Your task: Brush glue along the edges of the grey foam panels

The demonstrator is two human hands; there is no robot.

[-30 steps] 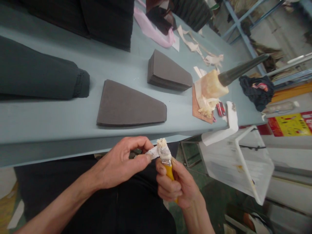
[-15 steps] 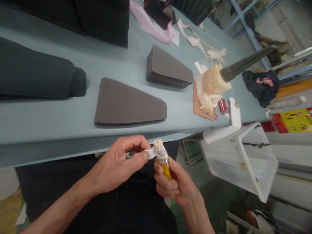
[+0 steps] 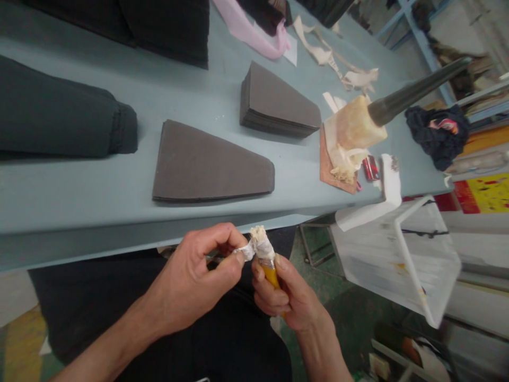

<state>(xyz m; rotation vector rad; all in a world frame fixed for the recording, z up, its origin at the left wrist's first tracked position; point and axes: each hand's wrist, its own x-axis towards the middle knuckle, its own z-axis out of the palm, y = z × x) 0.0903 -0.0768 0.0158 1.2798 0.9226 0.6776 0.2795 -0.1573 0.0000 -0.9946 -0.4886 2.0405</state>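
My right hand (image 3: 284, 297) is closed round the yellow handle of a small brush (image 3: 265, 254) whose head is caked with pale dried glue and wrapped in white tape. My left hand (image 3: 199, 276) pinches the loose end of that white tape (image 3: 244, 251) beside the brush head. Both hands are below the near edge of the blue-grey table (image 3: 79, 196), over my dark lap.
On the table lie a flat grey wedge-shaped foam piece (image 3: 207, 167), a stack of the same pieces (image 3: 278, 103), dark fabric rolls (image 3: 59, 114), and a glue-caked block with a dark handle (image 3: 358, 130) on a brown board. A white frame (image 3: 413, 249) stands at the right.
My left hand has closed in nearer the brush head, with the tape end drawn shorter. The view has shifted slightly; the hands stay in the same place.
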